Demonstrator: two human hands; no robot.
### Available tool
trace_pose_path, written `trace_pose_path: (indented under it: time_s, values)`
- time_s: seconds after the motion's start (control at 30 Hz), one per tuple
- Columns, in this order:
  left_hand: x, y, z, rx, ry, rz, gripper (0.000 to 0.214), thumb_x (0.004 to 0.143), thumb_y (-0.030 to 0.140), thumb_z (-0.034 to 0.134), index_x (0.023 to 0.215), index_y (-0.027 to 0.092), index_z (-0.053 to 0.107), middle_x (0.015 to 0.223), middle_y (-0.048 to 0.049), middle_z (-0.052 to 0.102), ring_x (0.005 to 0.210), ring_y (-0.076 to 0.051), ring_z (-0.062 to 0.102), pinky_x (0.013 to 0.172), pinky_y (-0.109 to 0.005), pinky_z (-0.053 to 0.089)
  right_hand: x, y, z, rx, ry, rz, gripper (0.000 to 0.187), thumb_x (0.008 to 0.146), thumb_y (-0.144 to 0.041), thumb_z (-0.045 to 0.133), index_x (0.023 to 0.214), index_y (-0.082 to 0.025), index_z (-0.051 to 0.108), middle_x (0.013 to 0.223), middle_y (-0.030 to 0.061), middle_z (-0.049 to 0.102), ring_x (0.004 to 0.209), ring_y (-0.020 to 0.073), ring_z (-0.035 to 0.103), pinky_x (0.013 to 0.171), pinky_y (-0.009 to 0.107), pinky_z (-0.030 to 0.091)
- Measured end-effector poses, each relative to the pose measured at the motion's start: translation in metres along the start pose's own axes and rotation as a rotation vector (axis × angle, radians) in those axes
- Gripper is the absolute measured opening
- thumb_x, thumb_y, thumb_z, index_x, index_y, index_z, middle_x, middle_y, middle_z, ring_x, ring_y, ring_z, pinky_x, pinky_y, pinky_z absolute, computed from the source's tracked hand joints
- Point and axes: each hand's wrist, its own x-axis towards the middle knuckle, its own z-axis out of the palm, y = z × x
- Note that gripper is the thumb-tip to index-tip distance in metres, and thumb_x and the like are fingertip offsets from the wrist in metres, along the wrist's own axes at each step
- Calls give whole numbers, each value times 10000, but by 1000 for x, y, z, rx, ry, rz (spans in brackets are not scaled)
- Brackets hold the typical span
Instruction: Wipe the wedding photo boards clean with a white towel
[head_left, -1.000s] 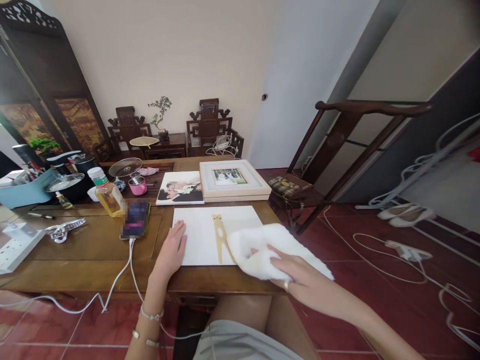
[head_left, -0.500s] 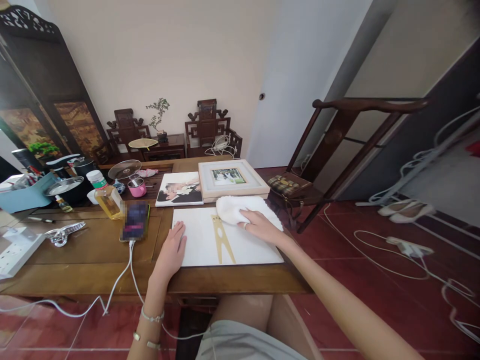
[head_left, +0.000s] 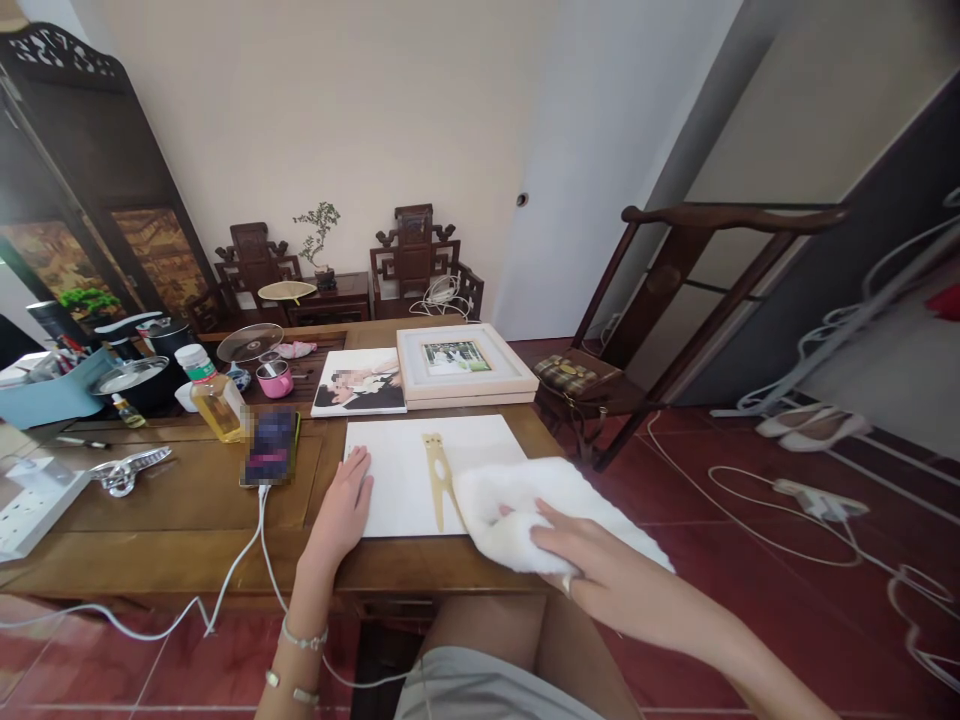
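Note:
A white board (head_left: 390, 490) lies flat at the table's front edge, with a yellow long-legged figure (head_left: 435, 475) on its face. My left hand (head_left: 346, 505) rests flat on the board's left edge, fingers stretched out. In my right hand (head_left: 592, 560) is a fluffy white cloth (head_left: 555, 490), bunched under the thumb and fingers. The cloth covers the board's lower right part and one leg of the figure, and it hangs past the table edge.
Behind the board lie a small photo canvas (head_left: 360, 382) and a framed photo (head_left: 469, 365). To the left are a phone (head_left: 270, 445) on a white cable, a bottle (head_left: 214, 395), a pink cup (head_left: 274, 378) and a power strip (head_left: 37, 505). A wooden chair (head_left: 660, 300) stands at the right.
My right hand has drawn the cloth from the board's upper right toward me, down to its lower right edge. My left hand has stayed in place.

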Motion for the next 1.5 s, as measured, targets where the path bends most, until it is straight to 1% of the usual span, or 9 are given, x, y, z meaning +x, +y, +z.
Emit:
trace_pose_path:
  time_s: [0.13, 0.3, 0.5, 0.63, 0.87, 1.03, 1.2, 1.3, 1.5]
  values:
    - [0, -2, 2, -9, 7, 2, 405, 930, 270, 353, 1293, 143, 483, 1413, -120, 428, 1354, -216, 318, 1131, -448, 229, 12, 6, -1, 38, 83, 27, 146, 756, -204, 439, 802, -232, 574, 1066, 86, 632, 1264, 304, 407, 924, 377, 397]
    - [0, -4, 2, -14, 12, 21, 403, 932, 264, 349, 1297, 155, 478, 1414, -111, 429, 1354, -213, 317, 1133, -453, 223, 75, 21, -4, -20, 224, -25, 131, 782, -204, 418, 778, -219, 548, 902, 72, 641, 1128, 295, 522, 883, 355, 416]
    - [0, -4, 1, -12, -4, 7, 413, 929, 269, 347, 1304, 145, 470, 1420, -118, 420, 1358, -212, 309, 1133, -445, 223, 123, 22, -9, -63, 285, -23, 186, 810, -189, 396, 889, -190, 565, 1043, 106, 630, 1217, 328, 440, 934, 397, 378]
    - [-1, -3, 1, -4, -2, 8, 413, 931, 268, 342, 1304, 145, 470, 1418, -116, 422, 1358, -209, 309, 1133, -441, 221, 108, 16, -1, -85, 281, -15, 224, 808, -183, 393, 935, -184, 577, 1096, 123, 621, 1230, 327, 430, 956, 431, 367]
    - [-1, -3, 2, -14, 6, 11, 411, 930, 273, 342, 1299, 148, 475, 1418, -114, 424, 1358, -208, 309, 1132, -435, 220, 23, 5, 12, -86, 107, 11, 266, 751, -148, 410, 926, -212, 599, 1366, 84, 477, 1365, 271, 247, 1008, 393, 355]
    - [-1, -3, 3, -20, 20, 17, 404, 930, 274, 344, 1295, 163, 479, 1414, -108, 431, 1353, -205, 320, 1132, -433, 221, -3, 3, 10, 10, 60, 39, 207, 754, -185, 422, 844, -218, 606, 1374, 60, 476, 1349, 285, 284, 1015, 410, 348]
    - [-1, -3, 2, -11, 2, 6, 411, 929, 270, 345, 1297, 144, 476, 1419, -118, 422, 1359, -213, 308, 1130, -442, 229, 41, 15, 0, 84, 184, 21, 136, 744, -240, 445, 777, -219, 576, 1046, 89, 656, 1221, 328, 451, 926, 413, 395]
    - [-1, -3, 2, -10, 4, 10, 408, 931, 268, 341, 1300, 157, 473, 1418, -109, 425, 1356, -208, 314, 1132, -444, 222, 80, 21, -8, 79, 268, -43, 101, 729, -221, 434, 667, -218, 515, 783, 60, 634, 1077, 315, 545, 845, 366, 421]
    - [0, -5, 2, -2, -4, 8, 416, 930, 271, 345, 1300, 129, 472, 1418, -125, 420, 1357, -206, 312, 1136, -430, 218, 124, 20, -12, 74, 361, -21, 111, 757, -199, 399, 744, -213, 508, 844, 64, 626, 1090, 312, 520, 865, 371, 395]
